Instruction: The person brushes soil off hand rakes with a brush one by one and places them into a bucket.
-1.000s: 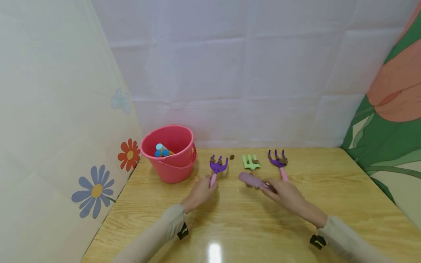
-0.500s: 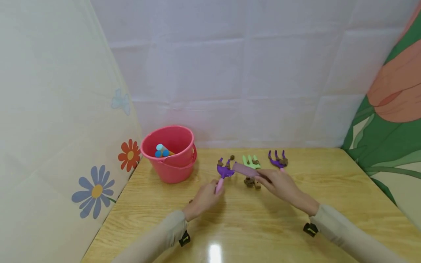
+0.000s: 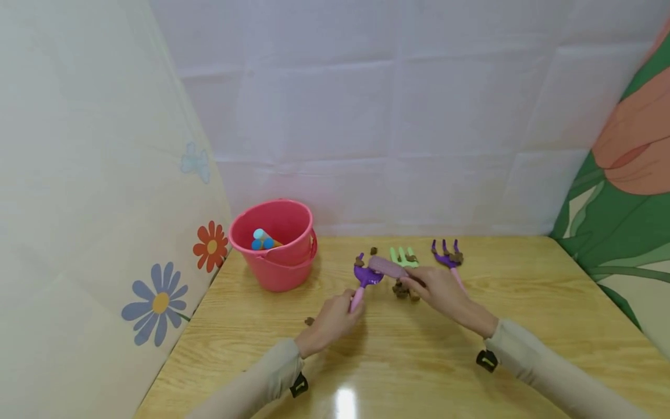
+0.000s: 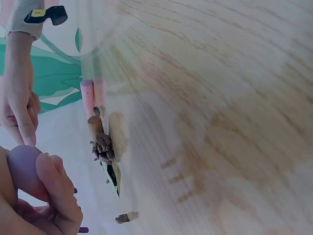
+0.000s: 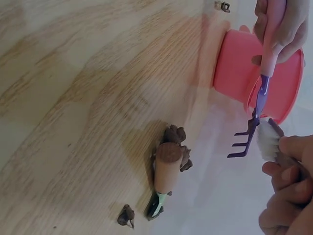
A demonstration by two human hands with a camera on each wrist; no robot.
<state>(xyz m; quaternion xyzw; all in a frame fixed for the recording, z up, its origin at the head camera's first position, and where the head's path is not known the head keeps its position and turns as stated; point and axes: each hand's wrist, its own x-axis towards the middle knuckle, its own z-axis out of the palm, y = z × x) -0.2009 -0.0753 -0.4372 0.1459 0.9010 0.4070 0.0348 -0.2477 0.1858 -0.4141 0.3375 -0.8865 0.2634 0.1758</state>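
Observation:
My left hand grips the pink handle of a small hand rake with a purple head, held above the table. A brown clod sits on its left tine; the brush covers part of the other tines. My right hand holds a mauve brush across the rake's head. In the right wrist view, the brush's white bristles are against or very near the rake's purple head. Below the hands lie a green rake with a wooden handle and brown clods.
A second purple rake with soiled tines lies to the right. The pink bucket at the left holds several blue-ended sticks. Loose clods lie near the back and beside my left wrist. White cloth hangs behind.
My left hand has moved right and slightly nearer with the rake. My right hand has brought the brush left, from above the green rake onto the held rake's head.

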